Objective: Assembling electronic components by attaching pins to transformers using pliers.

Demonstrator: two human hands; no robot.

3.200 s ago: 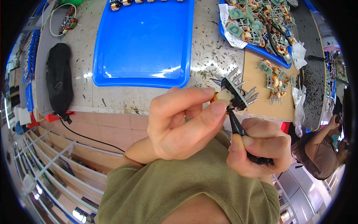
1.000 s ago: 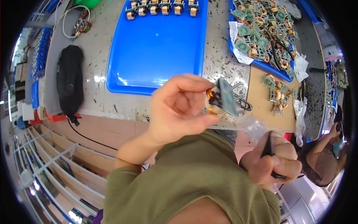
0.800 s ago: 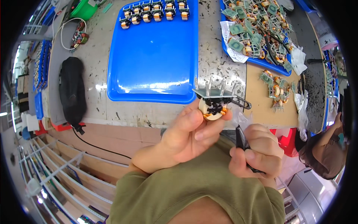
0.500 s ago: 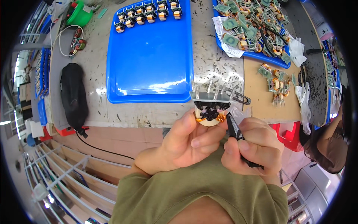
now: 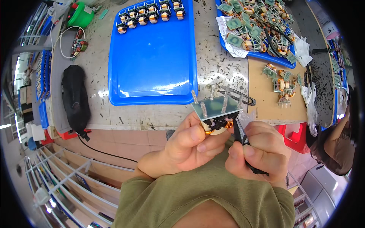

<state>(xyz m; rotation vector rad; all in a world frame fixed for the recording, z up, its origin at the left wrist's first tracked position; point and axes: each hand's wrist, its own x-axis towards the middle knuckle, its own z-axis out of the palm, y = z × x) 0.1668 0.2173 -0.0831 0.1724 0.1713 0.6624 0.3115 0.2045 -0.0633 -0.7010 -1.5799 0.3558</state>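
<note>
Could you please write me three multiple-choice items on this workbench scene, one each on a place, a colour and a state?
1. Where do the finished coil parts sit in the big blue tray?
A. along its far edge
B. along its near edge
C. piled in its middle

2. What colour is the small board held in the left hand?
A. red
B. grey-green
C. yellow

3. How is the black tool placed?
A. lying on the bench
B. hanging from a hook
C. gripped in the right hand

Answers: 1 A, the row lines the tray's far rim. 2 B, its upturned face looks grey-green. 3 C, the fingers close round its handle, tip at the part.
</note>
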